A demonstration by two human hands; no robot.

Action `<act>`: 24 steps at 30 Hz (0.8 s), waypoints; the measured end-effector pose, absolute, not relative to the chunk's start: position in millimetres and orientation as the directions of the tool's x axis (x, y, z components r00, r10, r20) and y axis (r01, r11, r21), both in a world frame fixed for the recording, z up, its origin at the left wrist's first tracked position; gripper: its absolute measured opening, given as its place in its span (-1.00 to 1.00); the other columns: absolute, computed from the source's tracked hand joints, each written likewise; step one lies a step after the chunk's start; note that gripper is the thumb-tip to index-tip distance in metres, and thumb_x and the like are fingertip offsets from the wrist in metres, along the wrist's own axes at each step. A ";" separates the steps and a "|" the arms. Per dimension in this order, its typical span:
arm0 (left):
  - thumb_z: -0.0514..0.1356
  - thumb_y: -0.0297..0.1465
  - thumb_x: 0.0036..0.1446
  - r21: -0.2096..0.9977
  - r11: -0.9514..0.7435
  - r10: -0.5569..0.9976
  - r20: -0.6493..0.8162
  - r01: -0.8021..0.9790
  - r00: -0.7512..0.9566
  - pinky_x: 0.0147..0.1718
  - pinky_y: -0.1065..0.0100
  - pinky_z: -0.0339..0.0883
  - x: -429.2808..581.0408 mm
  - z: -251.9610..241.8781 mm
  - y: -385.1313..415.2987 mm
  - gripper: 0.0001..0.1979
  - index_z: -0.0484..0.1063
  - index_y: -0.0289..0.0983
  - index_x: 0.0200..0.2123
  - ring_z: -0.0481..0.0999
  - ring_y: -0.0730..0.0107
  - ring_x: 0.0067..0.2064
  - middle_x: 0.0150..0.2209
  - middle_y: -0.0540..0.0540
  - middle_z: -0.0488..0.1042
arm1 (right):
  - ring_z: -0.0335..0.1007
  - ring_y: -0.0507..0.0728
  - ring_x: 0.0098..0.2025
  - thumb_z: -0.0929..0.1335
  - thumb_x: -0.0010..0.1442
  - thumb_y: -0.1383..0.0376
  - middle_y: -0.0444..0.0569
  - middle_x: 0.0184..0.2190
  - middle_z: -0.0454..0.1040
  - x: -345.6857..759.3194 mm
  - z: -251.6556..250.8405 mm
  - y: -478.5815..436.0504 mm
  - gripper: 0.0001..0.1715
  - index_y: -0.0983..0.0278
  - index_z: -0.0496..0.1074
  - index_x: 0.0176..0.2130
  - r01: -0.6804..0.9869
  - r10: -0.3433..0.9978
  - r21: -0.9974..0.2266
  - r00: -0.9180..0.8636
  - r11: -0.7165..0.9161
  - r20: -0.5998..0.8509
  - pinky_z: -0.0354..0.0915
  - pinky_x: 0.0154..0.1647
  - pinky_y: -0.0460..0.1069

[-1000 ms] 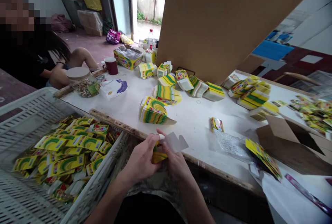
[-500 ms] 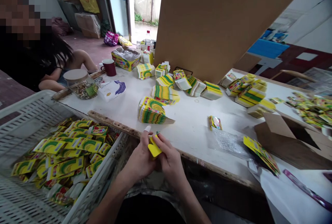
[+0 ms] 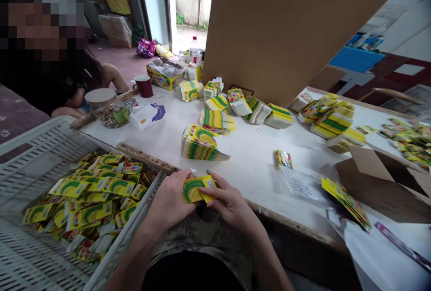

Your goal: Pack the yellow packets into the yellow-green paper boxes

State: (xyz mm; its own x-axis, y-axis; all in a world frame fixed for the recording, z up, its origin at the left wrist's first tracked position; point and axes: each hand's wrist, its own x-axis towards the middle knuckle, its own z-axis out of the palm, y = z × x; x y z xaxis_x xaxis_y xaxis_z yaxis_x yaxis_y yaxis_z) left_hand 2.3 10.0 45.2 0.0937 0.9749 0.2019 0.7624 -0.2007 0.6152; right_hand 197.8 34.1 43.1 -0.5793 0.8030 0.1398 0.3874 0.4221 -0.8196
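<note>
Between my two hands is a small flat yellow-and-green carton [image 3: 194, 190], held over the table's near edge. My left hand [image 3: 173, 196] is closed around its left side, and a white cover sits on one fingertip. With thumb and fingers, my right hand [image 3: 229, 199] pinches the carton's right end, where a barcode shows. Just beyond my hands, a stack of flat cartons [image 3: 200, 143] lies on the white table [image 3: 249, 172]. To my left, a white plastic crate [image 3: 131, 219] holds many similar yellow cartons [image 3: 90, 192].
Further bundles of cartons [image 3: 215, 102] line the table's back, before a tall cardboard panel [image 3: 269, 26]. On the right are an open cardboard box [image 3: 377, 187] and bubble wrap [image 3: 303, 185]. A lidded jar [image 3: 109, 109] and a maroon mug [image 3: 144, 86] stand left. Another person sits at far left.
The carton in my hands has turned so that its broad printed face and barcode show. My hands have spread a little apart, and the view has shifted slightly.
</note>
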 end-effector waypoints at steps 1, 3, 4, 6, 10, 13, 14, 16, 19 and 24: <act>0.34 -0.28 -0.12 0.592 -0.223 0.968 0.227 0.775 0.105 -0.10 0.07 0.32 3.0 45.7 10.6 -0.43 0.24 -0.24 -0.03 0.44 0.05 -0.10 -0.12 -0.18 0.45 | 0.16 0.30 0.25 0.34 0.21 0.26 0.09 0.26 0.18 197.9 42.6 34.8 -0.64 0.09 0.48 0.01 0.392 0.811 -0.821 -0.569 0.415 0.137 0.18 0.19 0.21; 0.33 -0.31 -0.10 0.548 -0.257 0.953 0.283 0.796 0.113 -0.08 0.04 0.31 5.9 47.7 11.2 -0.46 0.25 -0.27 -0.04 0.42 0.03 -0.08 -0.11 -0.20 0.45 | 0.11 0.31 0.27 0.32 0.22 0.29 0.06 0.30 0.10 195.7 38.4 35.0 -0.56 0.08 0.40 0.10 0.398 0.847 -0.828 -0.507 0.396 0.161 0.13 0.22 0.23; 0.33 -0.33 -0.10 0.538 -0.264 0.946 0.306 0.801 0.106 -0.07 0.04 0.30 7.7 48.6 11.2 -0.46 0.25 -0.28 -0.04 0.41 0.02 -0.07 -0.11 -0.21 0.44 | 0.07 0.31 0.29 0.31 0.22 0.29 0.05 0.32 0.06 193.9 35.5 34.6 -0.50 0.08 0.34 0.15 0.386 0.863 -0.838 -0.473 0.386 0.179 0.10 0.24 0.23; 0.32 -0.37 -0.09 0.545 -0.271 0.939 0.332 0.793 0.093 -0.04 0.05 0.30 10.8 49.3 10.5 -0.46 0.23 -0.30 -0.02 0.40 0.03 -0.05 -0.10 -0.22 0.43 | 0.00 0.28 0.32 0.32 0.22 0.28 0.05 0.33 0.04 189.7 30.7 33.7 -0.35 0.10 0.16 0.26 0.314 0.879 -0.883 -0.437 0.348 0.191 0.05 0.28 0.21; 0.28 -0.34 -0.03 0.579 -0.286 0.934 0.347 0.763 0.087 -0.04 0.05 0.31 12.9 43.0 7.7 -0.49 0.23 -0.30 -0.01 0.39 0.04 -0.03 -0.08 -0.23 0.42 | 0.07 0.21 0.29 0.25 0.28 0.23 0.04 0.29 0.12 178.4 28.1 31.9 -0.36 0.17 0.05 0.30 0.133 0.906 -0.973 -0.406 0.190 0.121 0.07 0.28 0.16; 0.30 -0.32 -0.06 0.650 -0.220 0.946 0.323 0.727 -0.003 -0.03 0.02 0.29 10.8 35.2 5.3 -0.51 0.27 -0.28 -0.04 0.39 0.02 -0.03 -0.10 -0.21 0.42 | 0.08 0.20 0.28 0.21 0.30 0.25 0.08 0.26 0.17 166.6 31.1 33.2 -0.43 0.25 0.11 0.27 0.160 0.923 -0.966 -0.361 0.201 0.132 0.02 0.30 0.16; 0.32 -0.30 -0.08 0.704 -0.175 0.952 0.300 0.689 -0.066 -0.03 0.03 0.28 9.0 33.4 4.6 -0.50 0.28 -0.27 -0.05 0.40 0.03 -0.04 -0.10 -0.20 0.42 | 0.12 0.20 0.26 0.24 0.28 0.25 0.10 0.26 0.17 163.4 33.2 36.0 -0.39 0.26 0.09 0.28 0.167 0.922 -0.962 -0.360 0.217 0.146 0.06 0.28 0.15; 0.37 -0.26 -0.14 0.855 -0.068 0.932 0.238 0.514 -0.273 -0.05 0.10 0.31 2.3 32.4 3.9 -0.43 0.28 -0.23 -0.05 0.43 0.10 -0.08 -0.12 -0.15 0.42 | 0.27 0.21 0.13 0.31 0.23 0.22 0.13 0.20 0.24 160.3 39.1 48.0 -0.31 0.24 0.07 0.28 0.184 0.925 -0.949 -0.331 0.257 0.187 0.22 0.16 0.13; 0.35 -0.12 -0.15 0.989 -0.142 0.737 0.084 -0.032 -0.671 -0.13 0.28 0.36 -17.6 36.4 6.5 -0.43 0.28 -0.18 -0.08 0.45 0.26 -0.13 -0.14 -0.07 0.40 | 0.37 0.19 -0.12 0.35 0.19 0.17 0.14 -0.06 0.40 163.9 48.9 82.5 -0.47 0.27 0.29 0.12 0.359 0.940 -0.869 -0.158 0.340 0.302 0.33 -0.03 0.13; -0.07 0.19 0.03 0.559 -0.286 0.602 -0.527 -0.778 -0.600 -0.18 0.24 0.45 -53.5 39.1 14.3 -0.31 0.30 -0.32 -0.15 0.44 0.21 -0.07 -0.11 -0.26 0.36 | 0.30 0.26 -0.13 0.37 0.14 0.21 0.13 -0.22 0.40 169.6 49.5 142.2 -0.78 0.29 0.45 -0.22 0.670 0.926 -0.675 -0.052 0.310 0.373 0.24 -0.03 0.19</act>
